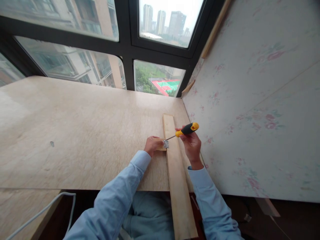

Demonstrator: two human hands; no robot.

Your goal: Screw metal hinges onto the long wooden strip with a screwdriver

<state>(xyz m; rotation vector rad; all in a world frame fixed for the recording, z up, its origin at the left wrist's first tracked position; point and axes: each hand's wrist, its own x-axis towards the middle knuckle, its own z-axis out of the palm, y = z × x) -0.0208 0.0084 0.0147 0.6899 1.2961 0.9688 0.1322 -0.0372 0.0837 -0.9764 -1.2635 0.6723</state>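
Note:
A long wooden board [176, 173] lies on the stone windowsill and juts out past its front edge. Against its left side rests a short wooden piece [160, 149], and a small metal hinge [166, 144] spans the joint between the two. My left hand [152, 145] is closed on the short piece, its fingertips beside the hinge. In my right hand [192, 144] is a screwdriver [187, 129] with a black and yellow handle, tilted so that its shaft points down left. The tip meets the hinge's upper part; any screw there is too small to make out.
The pale stone windowsill [87, 133] spreads to the left, with a small grey object [52, 144] on it. A floral-papered wall [250, 116] stands close on the right. Dark-framed windows [128, 50] rise behind. A white cable [50, 203] hangs at the lower left.

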